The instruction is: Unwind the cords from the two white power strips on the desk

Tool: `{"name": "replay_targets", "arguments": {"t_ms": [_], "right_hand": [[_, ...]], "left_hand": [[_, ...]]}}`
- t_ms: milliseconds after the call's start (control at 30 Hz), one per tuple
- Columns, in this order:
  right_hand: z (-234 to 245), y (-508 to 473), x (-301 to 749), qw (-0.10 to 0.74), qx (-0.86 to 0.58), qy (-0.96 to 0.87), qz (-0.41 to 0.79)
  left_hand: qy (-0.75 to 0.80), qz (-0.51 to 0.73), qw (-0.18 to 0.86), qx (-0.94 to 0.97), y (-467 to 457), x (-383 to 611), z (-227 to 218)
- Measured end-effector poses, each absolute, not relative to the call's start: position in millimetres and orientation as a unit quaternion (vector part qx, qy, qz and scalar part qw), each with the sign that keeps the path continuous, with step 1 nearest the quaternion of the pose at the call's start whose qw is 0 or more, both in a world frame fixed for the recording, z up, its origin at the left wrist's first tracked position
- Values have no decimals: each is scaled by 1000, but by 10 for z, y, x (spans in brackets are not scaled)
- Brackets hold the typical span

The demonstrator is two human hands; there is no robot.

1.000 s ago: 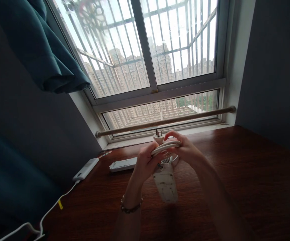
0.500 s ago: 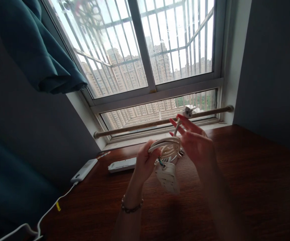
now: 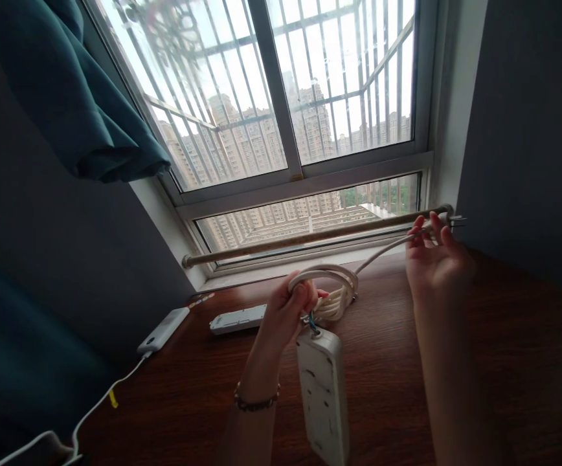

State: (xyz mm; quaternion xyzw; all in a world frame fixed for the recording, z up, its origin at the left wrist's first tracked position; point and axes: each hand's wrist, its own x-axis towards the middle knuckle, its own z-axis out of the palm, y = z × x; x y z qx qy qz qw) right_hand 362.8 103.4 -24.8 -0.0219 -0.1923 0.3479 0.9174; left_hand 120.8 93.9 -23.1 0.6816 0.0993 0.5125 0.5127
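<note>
My left hand is closed around a coiled white power cord. From the cord hangs a white power strip with its slotted face toward me; bluish wires show where the cord enters its top. Off to the right, my right hand pinches the cord's plug, whose metal prongs point right. Between the hands, a length of cord runs taut from the coil up to the plug. Part of the coil is hidden behind the left fingers.
On the brown wooden table lie a second white strip-shaped object, partly behind my left wrist, and a white power bank with a white cable. A horizontal rail crosses before the barred window. A teal curtain hangs at left.
My right hand has moved right with the plug, away from the coil, drawing cord out between the hands. The power strip hangs lower and straighter. My left hand has barely moved.
</note>
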Motion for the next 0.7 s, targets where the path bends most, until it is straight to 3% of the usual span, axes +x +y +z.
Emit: {"name": "replay_targets", "arguments": {"t_ms": [100,267,367,500,700], "right_hand": [[-215,994,3516,898,-57,-283,332],[-159,842,3203,704,-133,-545,435],[-142,816,3001,636,-212,-565,481],[-125,829,2784,671,-201,-535,473],[-99,802,2697,772,-155,-526,322]], "left_hand": [[135,487,552,663,934,1273,-237],[207,504,567,618,950,1302,-262],[208,515,582,594,979,1300,-287],[194,525,596,576,982,1307,-295],[199,532,582,581,985,1280,-294]]}}
